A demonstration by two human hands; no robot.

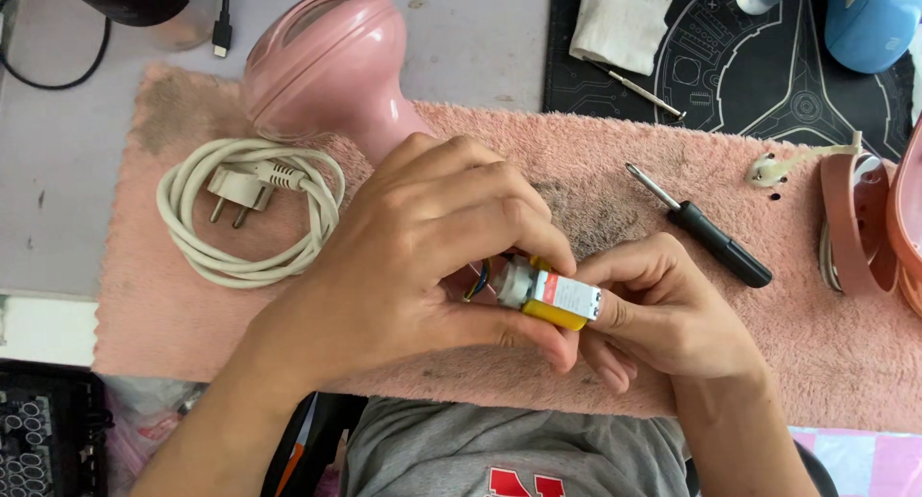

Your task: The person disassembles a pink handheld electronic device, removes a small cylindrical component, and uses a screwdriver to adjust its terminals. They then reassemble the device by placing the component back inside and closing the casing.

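Small motor (547, 295) — cylindrical, yellow-white | pinched by left hand (423, 257), right hand (663, 310) — over fuzzy pink towel (595, 170)

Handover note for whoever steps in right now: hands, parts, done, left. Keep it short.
Left hand: fingers wrapped over the small motor part, gripping its wired end.
Right hand: pinches the other end of the same part, at its white and red label.
Parts: pink dryer body lies on the pink towel behind the hands, white cord and plug coiled left of them. Black screwdriver lies on the towel to the right; pink shell pieces at the right edge.
Done: dryer is apart and the motor part is out.
Left: motor part and shell pieces are not yet back in or on the body.
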